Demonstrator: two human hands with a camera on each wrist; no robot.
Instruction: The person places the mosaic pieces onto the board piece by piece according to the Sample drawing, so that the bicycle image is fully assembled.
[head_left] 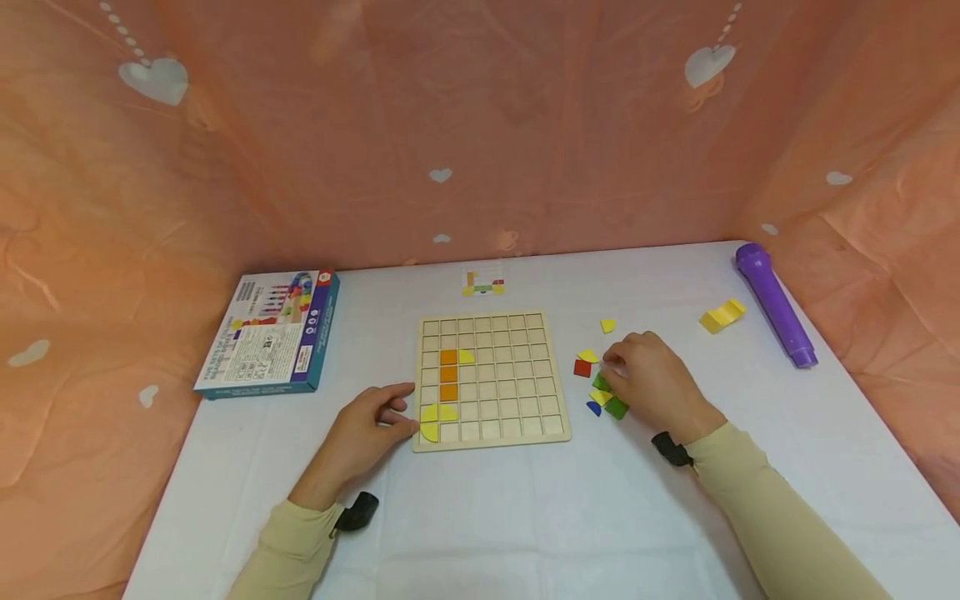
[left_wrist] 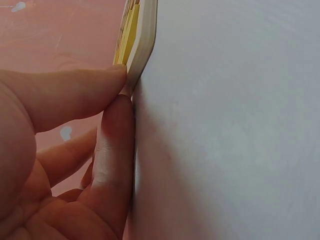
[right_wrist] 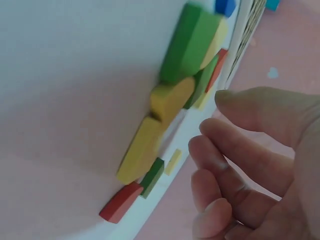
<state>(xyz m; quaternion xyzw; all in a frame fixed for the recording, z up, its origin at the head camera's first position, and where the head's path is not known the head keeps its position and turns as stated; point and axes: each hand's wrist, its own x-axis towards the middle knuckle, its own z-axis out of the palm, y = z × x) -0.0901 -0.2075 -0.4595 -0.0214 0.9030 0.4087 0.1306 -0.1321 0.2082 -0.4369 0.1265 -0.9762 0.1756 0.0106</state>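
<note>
Several blocks point(head_left: 617, 407) lie just beside the fingertips of the right hand point(head_left: 660, 387), spread from left of them to their near side; that hand is the nearer. Its fingers are loosely bent, thumb apart from index, nothing visible between them. The board point(head_left: 491, 390) lies farther left of those fingertips, its left edge touched by the left hand point(head_left: 367, 425), fingers relaxed.

Left fingers point(head_left: 399, 390) touch the grid board point(head_left: 491, 408); right fingers point(head_left: 618, 354) are near coloured pieces point(head_left: 600, 397).
</note>
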